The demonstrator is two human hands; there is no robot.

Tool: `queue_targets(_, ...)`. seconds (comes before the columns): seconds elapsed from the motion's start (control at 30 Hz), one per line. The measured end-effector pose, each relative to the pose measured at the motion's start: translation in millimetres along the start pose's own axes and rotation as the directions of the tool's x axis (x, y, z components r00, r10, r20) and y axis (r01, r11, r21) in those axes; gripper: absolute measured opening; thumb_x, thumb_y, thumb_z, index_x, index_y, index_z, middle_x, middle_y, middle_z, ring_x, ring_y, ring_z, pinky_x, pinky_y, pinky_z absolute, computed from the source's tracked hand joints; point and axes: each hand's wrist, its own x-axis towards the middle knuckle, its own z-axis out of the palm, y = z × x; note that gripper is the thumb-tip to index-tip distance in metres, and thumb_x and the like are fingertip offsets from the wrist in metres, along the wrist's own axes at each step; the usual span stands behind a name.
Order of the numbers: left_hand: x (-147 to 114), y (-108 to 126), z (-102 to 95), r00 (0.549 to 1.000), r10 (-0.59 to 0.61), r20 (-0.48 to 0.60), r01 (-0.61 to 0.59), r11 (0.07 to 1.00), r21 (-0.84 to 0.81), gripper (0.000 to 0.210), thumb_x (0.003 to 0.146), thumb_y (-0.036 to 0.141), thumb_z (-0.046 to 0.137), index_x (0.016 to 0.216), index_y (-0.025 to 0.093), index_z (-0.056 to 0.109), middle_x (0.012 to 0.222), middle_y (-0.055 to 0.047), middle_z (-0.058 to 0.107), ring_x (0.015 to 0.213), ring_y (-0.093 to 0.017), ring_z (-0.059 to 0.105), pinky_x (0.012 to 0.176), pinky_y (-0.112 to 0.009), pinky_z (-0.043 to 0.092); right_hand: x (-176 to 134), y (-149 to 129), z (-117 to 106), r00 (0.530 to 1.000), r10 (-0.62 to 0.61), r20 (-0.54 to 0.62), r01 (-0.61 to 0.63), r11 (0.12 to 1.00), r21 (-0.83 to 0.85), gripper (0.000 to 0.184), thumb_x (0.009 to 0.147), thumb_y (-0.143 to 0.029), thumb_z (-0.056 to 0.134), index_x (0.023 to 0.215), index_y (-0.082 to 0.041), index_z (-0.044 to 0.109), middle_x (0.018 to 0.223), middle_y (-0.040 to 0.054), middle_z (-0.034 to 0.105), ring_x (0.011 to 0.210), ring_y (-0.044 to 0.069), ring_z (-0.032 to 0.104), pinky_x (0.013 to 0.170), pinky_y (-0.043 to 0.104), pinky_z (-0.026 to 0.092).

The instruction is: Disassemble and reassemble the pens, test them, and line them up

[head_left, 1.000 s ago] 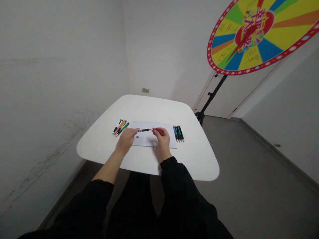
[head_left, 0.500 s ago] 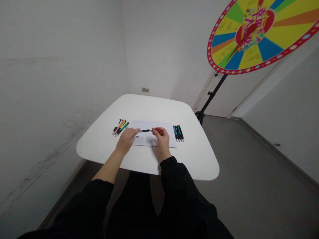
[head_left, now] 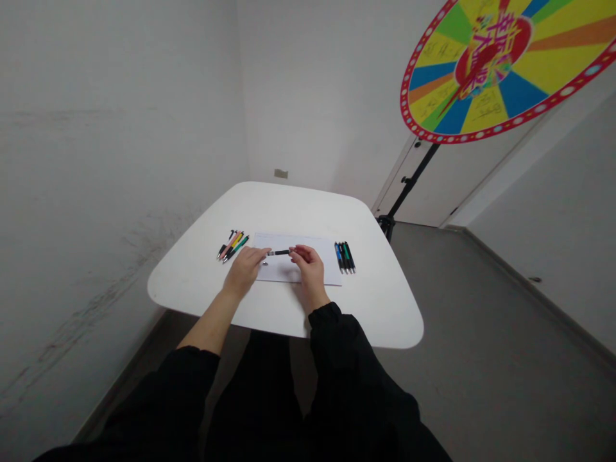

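Note:
A pen [head_left: 280, 253] with a black grip is held level over a sheet of white paper [head_left: 279, 274]. My left hand [head_left: 244, 268] pinches its left end, and my right hand [head_left: 309, 266] has thumb and fingers closed at its right end. On the paper beside my left fingertips lies a small dark metallic piece [head_left: 265, 264], too small to make out fully. Left of the paper is a loose group of pens [head_left: 233, 246] in pink, yellow, green and black. Several more pens [head_left: 345, 258], blue, green and black, lie side by side to the right.
The white table [head_left: 380, 308] has rounded corners and stands near the walls. A colourful prize wheel [head_left: 486, 70] on a black stand [head_left: 411, 183] rises behind it on the right.
My right hand has moved slightly left, closer to the pen's black grip; the thin tip that showed there is now covered. My left hand stays in place.

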Motion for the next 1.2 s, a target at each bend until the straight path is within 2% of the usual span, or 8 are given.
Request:
queue_targets(0.17,-0.4,-0.8,1.1,1.0,-0.015,-0.01,0.015,1.0,-0.001,0.032,0.102,0.019,0.049,0.128,0.021,0.067,0.108,-0.011,0.074,0.1,-0.026,0.064,0.094,-0.046,0.052,1.7,1.8,-1.9,0.999,0.011,-0.043,-0.012,0.999,-0.035,0.031,0.077,-0.045,0.077,0.094,-0.019,0.072,0.09,0.0062,0.075,0.084,0.02,0.068,0.077,0.036,0.057)
queue_targets(0.3,-0.7,-0.6,2.3,1.0,-0.028,-0.01,0.028,1.0,0.006,0.032,0.101,0.018,0.049,0.128,0.021,0.068,0.106,-0.01,0.074,0.1,-0.027,0.063,0.095,-0.046,0.052,1.2,2.0,-3.3,1.0,0.008,-0.015,-0.009,0.998,-0.055,0.028,0.078,-0.046,0.077,0.088,-0.02,0.073,0.082,0.004,0.072,0.076,0.018,0.065,0.075,0.035,0.055)
queue_targets(0.63,-0.1,4.0,-1.2,1.0,-0.011,0.005,0.011,1.0,0.011,0.033,0.101,0.018,0.049,0.128,0.022,0.068,0.107,-0.01,0.074,0.101,-0.027,0.064,0.094,-0.045,0.053,-0.9,-1.5,-3.4,1.0,0.018,0.026,-0.016,0.997,-0.081,0.021,0.078,-0.041,0.075,0.084,-0.02,0.074,0.079,0.0022,0.072,0.063,0.014,0.056,0.063,0.03,0.048)
queue_targets(0.77,-0.7,4.1,-1.9,0.999,0.001,0.042,0.0,1.0,-0.014,0.035,0.101,0.017,0.048,0.13,0.022,0.068,0.107,-0.01,0.075,0.1,-0.026,0.065,0.094,-0.044,0.054,-1.4,-3.2,-3.0,1.0,0.026,0.011,-0.025,0.995,-0.093,0.021,0.076,-0.04,0.077,0.082,-0.02,0.075,0.075,0.0019,0.072,0.061,0.014,0.055,0.06,0.03,0.046)
queue_targets(1.0,-1.0,5.8,-3.8,0.996,-0.034,0.081,0.039,0.997,-0.065,0.032,0.104,0.025,0.047,0.128,0.021,0.069,0.106,-0.009,0.076,0.1,-0.024,0.067,0.095,-0.041,0.055,-1.2,-5.9,-2.5,0.998,0.054,0.02,-0.052,0.995,-0.084,0.023,0.074,-0.041,0.078,0.083,-0.019,0.077,0.08,0.0039,0.074,0.059,0.013,0.055,0.058,0.029,0.043)
queue_targets(1.2,-0.5,5.6,-3.2,0.997,-0.044,0.065,0.047,0.998,-0.052,0.032,0.104,0.025,0.047,0.128,0.022,0.069,0.107,-0.009,0.076,0.1,-0.025,0.067,0.095,-0.043,0.054,-2.7,-9.7,0.0,0.999,0.029,-0.033,-0.031,0.997,-0.074,0.022,0.074,-0.039,0.078,0.084,-0.02,0.077,0.08,0.0028,0.073,0.058,0.012,0.053,0.057,0.029,0.044)
